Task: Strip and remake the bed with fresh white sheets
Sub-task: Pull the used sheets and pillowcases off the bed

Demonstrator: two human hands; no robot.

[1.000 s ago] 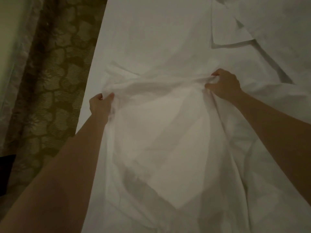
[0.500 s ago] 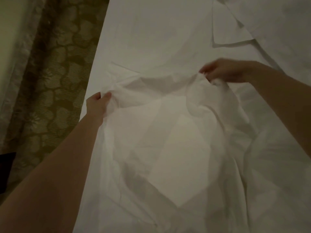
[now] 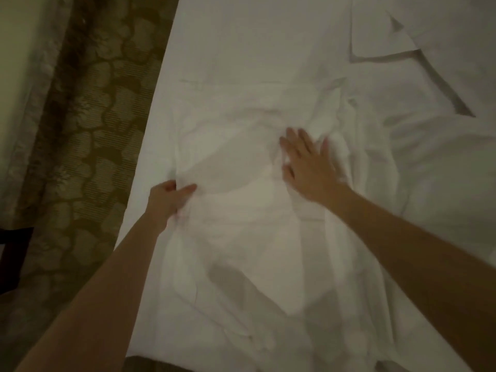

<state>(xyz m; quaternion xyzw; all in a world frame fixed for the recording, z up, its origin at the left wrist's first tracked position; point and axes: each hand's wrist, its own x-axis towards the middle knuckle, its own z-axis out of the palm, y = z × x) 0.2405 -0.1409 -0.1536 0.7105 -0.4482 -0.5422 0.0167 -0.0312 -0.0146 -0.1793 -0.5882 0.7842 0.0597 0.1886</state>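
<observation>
Near left edge of wide white-covered bed (image 3: 241, 44): left hand (image 3: 166, 198), thumb and fingers curled round a bunched fold of loose rumpled white cotton sheet (image 3: 241, 237), pinching it just inside that edge. Toward middle of bed, to the right of that fold: right hand (image 3: 308, 167), palm down, fingers straight and spread apart, pressed flat on same sheet, gripping nothing. Between both hands: stretch of sheet lying low on bed, creased, with darker shaded patches where layers overlap. From hands toward near edge: more of the sheet, heaped in soft folds and spilling over near edge at bottom right. Both bare forearms reaching in from near edge, left one along left edge, right one crossing rumpled cloth from lower right. Toward far right corner: flat folded corner of white bedding (image 3: 375, 36), its edges marked by dark shadow lines, well apart from both hands. Far part of bed beyond hands: smooth and flat. Off left edge: patterned olive-and-brown carpet (image 3: 94, 130) with rounded stone-like shapes; farther left, pale lace-edged curtain (image 3: 24, 89) hanging down to carpet. At lower left, beside curtain: dark object (image 3: 13, 259), too dim to identify. Whole scene dimly lit and slightly blurred around right hand.
</observation>
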